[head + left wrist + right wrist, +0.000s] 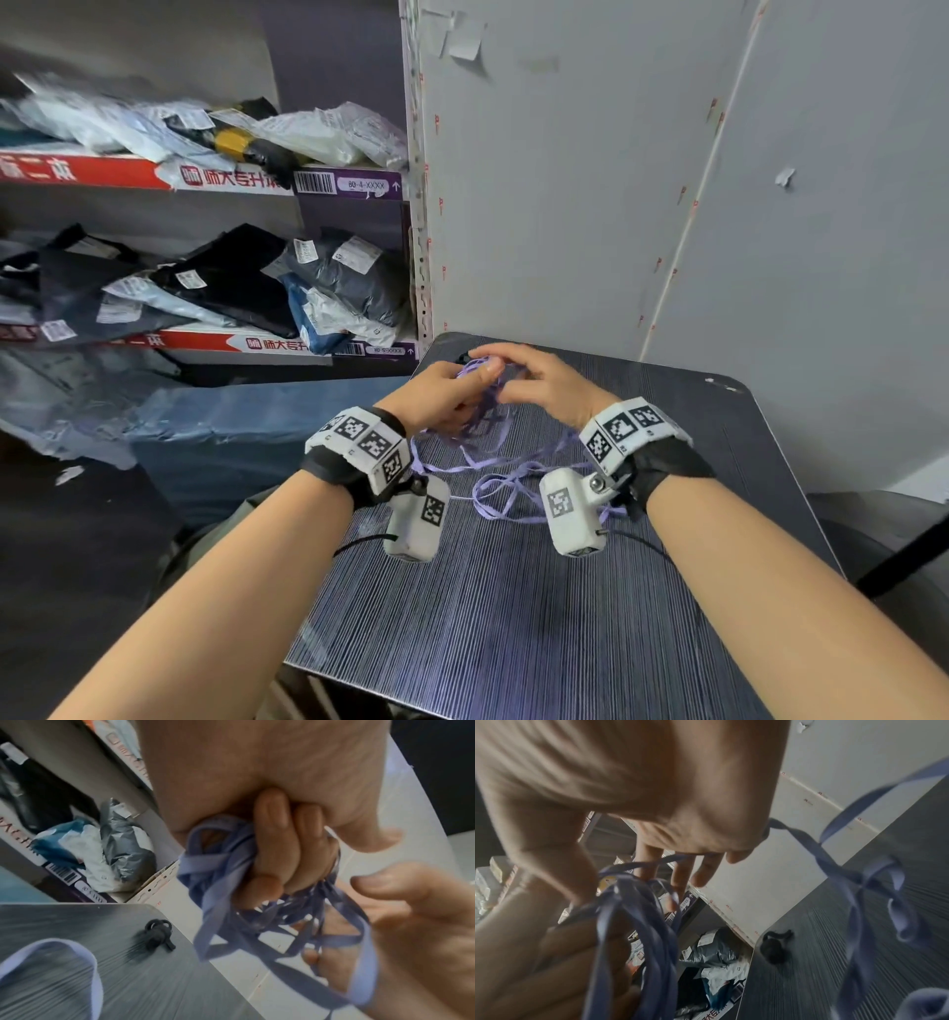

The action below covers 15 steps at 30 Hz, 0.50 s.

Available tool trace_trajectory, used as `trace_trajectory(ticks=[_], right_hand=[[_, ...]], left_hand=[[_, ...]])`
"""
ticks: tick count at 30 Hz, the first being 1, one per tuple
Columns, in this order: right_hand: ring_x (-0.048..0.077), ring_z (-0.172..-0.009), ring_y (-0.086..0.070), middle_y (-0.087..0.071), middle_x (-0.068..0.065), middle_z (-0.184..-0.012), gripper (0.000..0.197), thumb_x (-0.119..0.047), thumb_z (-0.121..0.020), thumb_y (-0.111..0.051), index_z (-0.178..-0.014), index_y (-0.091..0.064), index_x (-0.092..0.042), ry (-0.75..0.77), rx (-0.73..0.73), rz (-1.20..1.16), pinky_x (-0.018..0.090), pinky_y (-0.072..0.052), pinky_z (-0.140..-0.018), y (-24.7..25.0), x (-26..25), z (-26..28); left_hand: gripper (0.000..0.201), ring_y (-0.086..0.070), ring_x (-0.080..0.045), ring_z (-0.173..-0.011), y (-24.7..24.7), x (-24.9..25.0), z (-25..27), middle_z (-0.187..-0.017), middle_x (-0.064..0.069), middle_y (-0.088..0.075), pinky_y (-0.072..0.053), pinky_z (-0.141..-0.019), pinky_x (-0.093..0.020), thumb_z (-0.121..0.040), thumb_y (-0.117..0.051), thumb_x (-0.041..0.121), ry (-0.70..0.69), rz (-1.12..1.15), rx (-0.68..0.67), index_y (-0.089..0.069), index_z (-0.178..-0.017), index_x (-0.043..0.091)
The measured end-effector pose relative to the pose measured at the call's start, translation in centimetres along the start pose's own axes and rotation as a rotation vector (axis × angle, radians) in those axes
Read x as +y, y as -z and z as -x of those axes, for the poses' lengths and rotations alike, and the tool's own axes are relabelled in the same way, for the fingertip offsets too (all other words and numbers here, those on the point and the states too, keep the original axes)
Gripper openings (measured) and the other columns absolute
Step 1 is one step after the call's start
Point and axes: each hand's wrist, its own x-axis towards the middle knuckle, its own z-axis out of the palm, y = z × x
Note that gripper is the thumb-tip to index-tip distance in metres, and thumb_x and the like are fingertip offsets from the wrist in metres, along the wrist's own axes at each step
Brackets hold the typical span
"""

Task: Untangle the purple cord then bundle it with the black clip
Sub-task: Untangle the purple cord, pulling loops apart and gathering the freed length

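Note:
The purple cord (pixel 493 462) is a flat ribbon lying in loose loops on the dark striped table (pixel 513 642). My left hand (pixel 452 395) is raised over the far part of the table, and its fingers (pixel 272 841) curl round a bunch of the cord (pixel 218 862). My right hand (pixel 529 380) is close beside it with its fingers (pixel 687 872) spread and fairly straight. One strand (pixel 654 862) crosses them, and a loop (pixel 365 953) hangs round the hand. The black clip (pixel 158 935) lies on the table's far left corner (pixel 464 356), untouched.
A grey wall panel (pixel 616 205) stands just behind the table. Shelves (pixel 205 180) piled with bagged parcels are to the left. Twisted cord loops (pixel 875 882) trail across the table to the right of the clip (pixel 775 947).

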Motion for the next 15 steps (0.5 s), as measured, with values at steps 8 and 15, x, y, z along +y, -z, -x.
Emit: trace_trajectory(ticks=[8,15], right_hand=[[0.020,-0.094,-0.059,-0.063,0.016,-0.102,0.038,0.010,-0.073,-0.068,-0.109,-0.055,0.008,-0.092,0.091,-0.271,0.040,-0.048,-0.096,-1.9,1.3,-0.6],[0.014,-0.092,-0.066,-0.071,0.001,-0.097,0.025,-0.012,-0.075,-0.076,-0.099,-0.068,-0.015,-0.206,0.005,-0.154,0.027,-0.048,-0.092,-2.5,1.7,-0.8]], left_hand=[[0.037,-0.023,-0.006,-0.034,0.6,-0.2,-0.5,-0.040,0.005,-0.032,-0.017,-0.038,-0.017,-0.088,-0.064,0.019,-0.052,0.140,0.061,-0.060,-0.051,0.020],[0.032,-0.032,-0.008,-0.042,1.8,-1.6,-0.8,-0.046,0.006,-0.038,-0.033,-0.048,-0.019,-0.094,-0.053,0.028,-0.030,0.184,0.159,-0.047,-0.066,0.013]])
